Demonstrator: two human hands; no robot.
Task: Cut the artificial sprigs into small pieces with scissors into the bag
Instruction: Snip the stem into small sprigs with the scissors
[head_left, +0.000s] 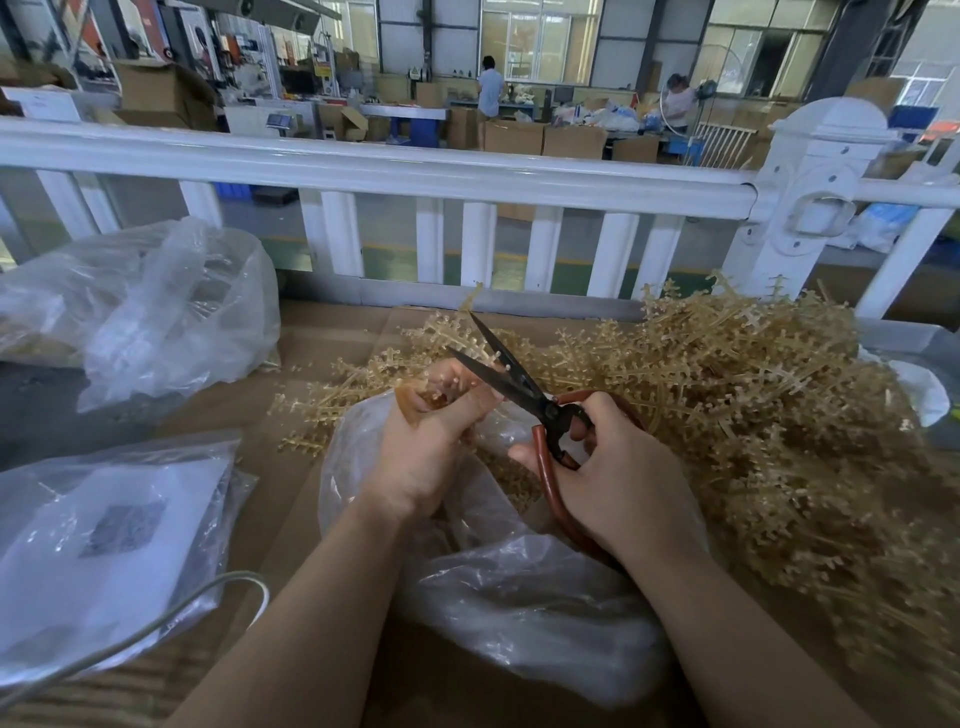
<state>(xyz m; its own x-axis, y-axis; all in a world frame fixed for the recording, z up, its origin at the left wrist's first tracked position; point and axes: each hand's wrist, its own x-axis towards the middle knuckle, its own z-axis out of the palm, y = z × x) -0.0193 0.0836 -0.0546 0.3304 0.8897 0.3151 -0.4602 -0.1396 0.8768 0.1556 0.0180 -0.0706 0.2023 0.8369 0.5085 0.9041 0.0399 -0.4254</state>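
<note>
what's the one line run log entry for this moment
step: cutting | left hand: holds sprig over bag | right hand: grips scissors, blades open | uncut pile: right of the bag

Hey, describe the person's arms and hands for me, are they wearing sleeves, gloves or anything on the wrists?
Both forearms are bare, with no sleeves in view. The left hand and right hand wear no gloves, and no watch, bracelet or ring shows on either wrist or hand.

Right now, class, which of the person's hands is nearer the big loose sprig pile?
Right. The right hand, holding the scissors, sits against the sprig pile; the left hand is farther away, over the bag.
</note>
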